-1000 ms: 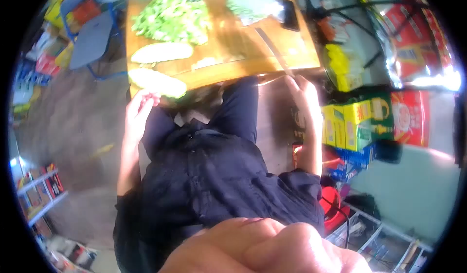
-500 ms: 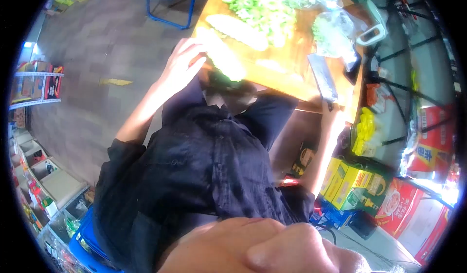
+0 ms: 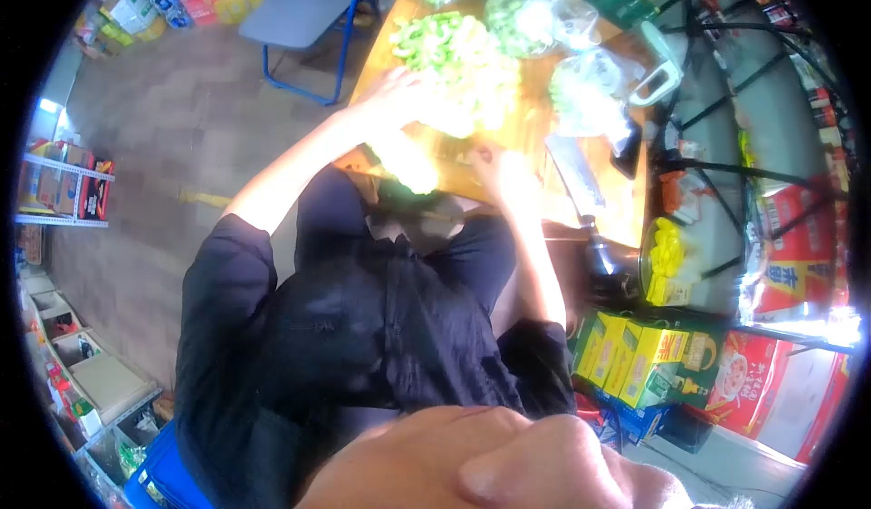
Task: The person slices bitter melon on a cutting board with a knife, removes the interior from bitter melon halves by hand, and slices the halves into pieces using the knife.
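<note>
The long vegetable (image 3: 406, 164) lies at the near-left corner of the table (image 3: 535, 101), just nearer you than your left hand (image 3: 399, 94). In the head view, that hand reaches forward beside the chopped greens (image 3: 454, 46); glare hides its grip. Your right hand (image 3: 492, 166) curls inside the near edge; I cannot tell whether it pinches anything.

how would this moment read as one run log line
left hand: beside chopped greens, hold unclear | right hand: over table, nothing seen held | knife: on table, unheld | pale vegetable piece: near table edge
</note>
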Tool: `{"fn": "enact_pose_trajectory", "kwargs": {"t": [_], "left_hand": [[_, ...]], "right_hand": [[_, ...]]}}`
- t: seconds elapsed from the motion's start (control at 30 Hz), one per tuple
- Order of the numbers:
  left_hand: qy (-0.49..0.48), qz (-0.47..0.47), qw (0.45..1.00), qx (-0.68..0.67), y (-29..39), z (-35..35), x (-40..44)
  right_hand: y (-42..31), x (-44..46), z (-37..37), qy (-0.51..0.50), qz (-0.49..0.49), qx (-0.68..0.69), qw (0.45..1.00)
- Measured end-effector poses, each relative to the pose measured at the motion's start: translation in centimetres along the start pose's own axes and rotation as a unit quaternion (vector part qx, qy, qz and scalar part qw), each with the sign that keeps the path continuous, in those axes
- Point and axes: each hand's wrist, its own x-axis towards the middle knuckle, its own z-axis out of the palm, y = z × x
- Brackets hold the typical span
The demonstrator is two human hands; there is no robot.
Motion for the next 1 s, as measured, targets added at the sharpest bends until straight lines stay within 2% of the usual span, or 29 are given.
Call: {"fn": "enact_pose_trajectory", "kwargs": {"t": [0.07,0.2,0.37,0.43,0.47,0.5,0.53,0.57,0.63,0.67,0.7,0.73,0.77,0.8,0.83,0.87,0.9,0.93,0.97,1.0], "left_hand": [[-0.084,-0.056,0.995,0.016,0.4,0.2,0.9],[-0.079,-0.030,0.996,0.038,0.5,0.4,1.6],[-0.126,-0.033,0.990,-0.046,0.6,-0.9,2.7],[-0.098,-0.027,0.992,-0.076,0.9,-1.1,3.1],[-0.061,-0.046,0.993,-0.087,0.8,-1.4,3.5],[-0.024,-0.064,0.993,-0.099,1.4,-2.4,4.2],[-0.059,-0.122,0.985,-0.110,2.5,-4.3,5.2],[-0.058,-0.118,0.985,-0.109,2.7,-4.3,5.4],[0.073,-0.101,0.925,-0.358,3.4,-4.4,5.5],[0.072,-0.140,0.868,-0.471,4.3,-4.4,5.3],[0.073,-0.137,0.869,-0.470,6.9,-5.4,4.7],[0.084,-0.207,0.749,-0.624,10.2,-6.9,4.0],[0.084,-0.237,0.677,-0.692,10.6,-6.8,3.5],[0.090,-0.268,0.596,-0.751,11.1,-6.7,3.1],[0.025,-0.287,0.568,-0.771,9.9,-4.9,2.4],[-0.039,-0.304,0.537,-0.786,8.9,-3.2,1.9],[-0.040,-0.304,0.535,-0.787,8.9,-2.7,1.7],[-0.046,-0.310,0.512,-0.800,9.0,-2.1,1.3],[-0.052,-0.315,0.488,-0.812,9.1,-1.7,0.9],[-0.028,-0.312,0.519,-0.796,10.3,-2.5,0.9]], "right_hand": [[0.4,0.0,0.4,0.013,-0.005,0.024,1.000],[0.9,-0.9,-0.3,0.029,0.003,0.098,0.995],[1.9,-0.8,-0.5,0.054,0.037,0.202,0.977],[2.2,-0.2,-0.2,0.070,0.028,0.310,0.948],[2.3,0.1,-0.2,0.074,0.028,0.311,0.947],[2.0,0.4,-0.4,0.071,0.026,0.371,0.925],[1.5,0.5,-0.9,0.067,0.023,0.430,0.900],[0.8,0.7,-1.3,0.071,0.021,0.431,0.899],[-1.3,1.2,-2.5,0.090,0.005,0.553,0.828],[-2.0,1.5,-2.9,0.074,0.003,0.617,0.784],[-2.5,2.0,-3.1,0.076,0.000,0.617,0.784],[-2.9,2.8,-3.2,0.058,0.008,0.681,0.730],[-3.4,3.3,-3.3,0.040,0.016,0.741,0.670],[-4.4,3.4,-4.0,0.067,0.029,0.698,0.712],[-4.8,3.4,-3.9,0.068,0.029,0.698,0.713],[-5.1,3.4,-3.7,0.169,-0.045,0.584,0.792],[-5.2,3.3,-3.6,0.263,-0.117,0.450,0.845],[-5.0,3.4,-3.9,0.318,-0.181,0.358,0.859],[-4.7,3.0,-4.2,0.315,-0.180,0.357,0.861],[-5.4,2.2,-5.1,0.333,-0.204,0.269,0.881]]}}
